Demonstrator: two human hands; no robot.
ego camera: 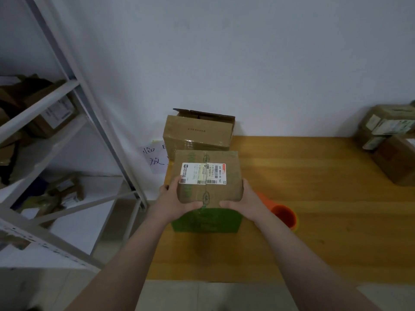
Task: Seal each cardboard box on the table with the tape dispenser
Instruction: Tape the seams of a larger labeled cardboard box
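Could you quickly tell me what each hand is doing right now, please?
Left hand: grips the labelled box at its near left corner.
Right hand: grips the same box at its near right corner.

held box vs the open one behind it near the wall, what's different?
1. Flaps: the held box is closed on top; the back box has a flap standing up.
2. Markings: the held box carries a white shipping label and green print; the back box shows only small dark print.
3. Support: the left hand and right hand grip the held box over a green box; the back box sits untouched by the wall.
Both are brown cardboard.
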